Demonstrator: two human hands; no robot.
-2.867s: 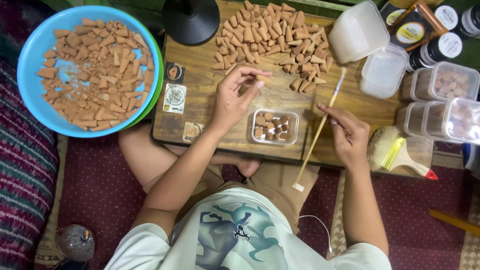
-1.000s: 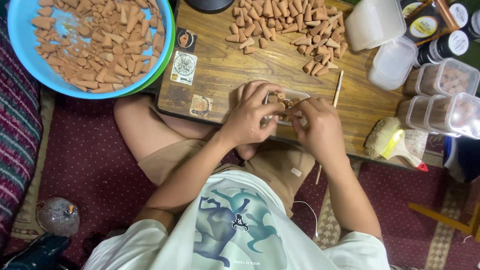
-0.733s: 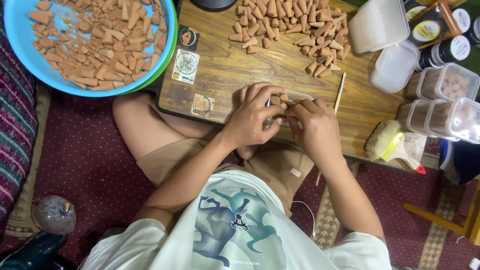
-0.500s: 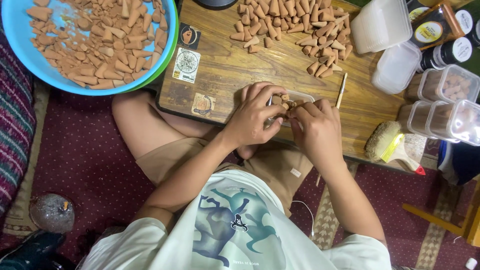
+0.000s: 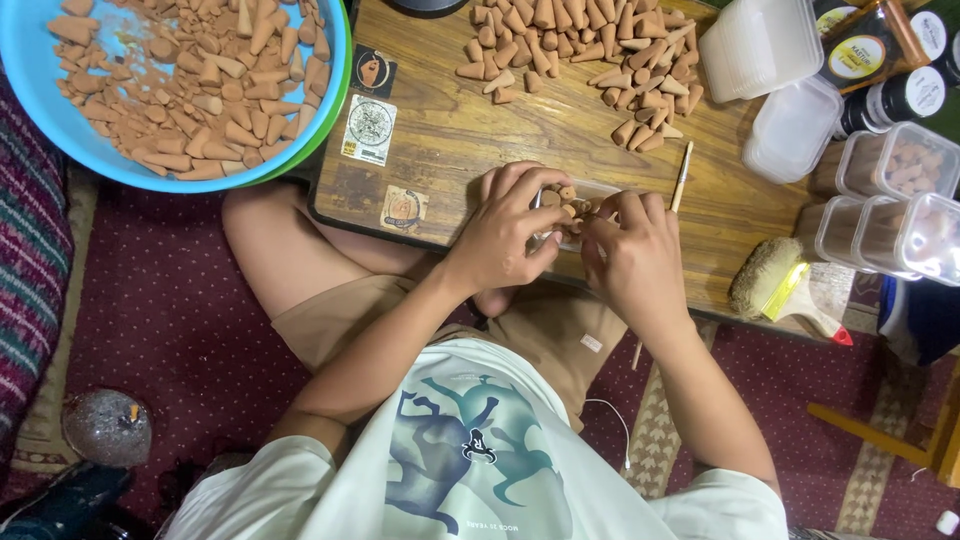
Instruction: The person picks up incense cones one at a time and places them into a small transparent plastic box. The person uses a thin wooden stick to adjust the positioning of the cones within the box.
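Head view | both hands (image 5: 575, 245) pinch clear plastic box (image 5: 580, 205) | matte clay cones (image 5: 565, 200) inside

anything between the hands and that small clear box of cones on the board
Nothing visible does. The left hand and right hand are both already on the small clear box of brown cones, their fingers curled over its edges on the wooden board.

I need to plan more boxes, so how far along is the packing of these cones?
Done: filled clear boxes stacked at the right. In hand: left hand and right hand arrange cones in a small box. Left: a pile of cones on the board, a full blue bowl, and empty boxes.
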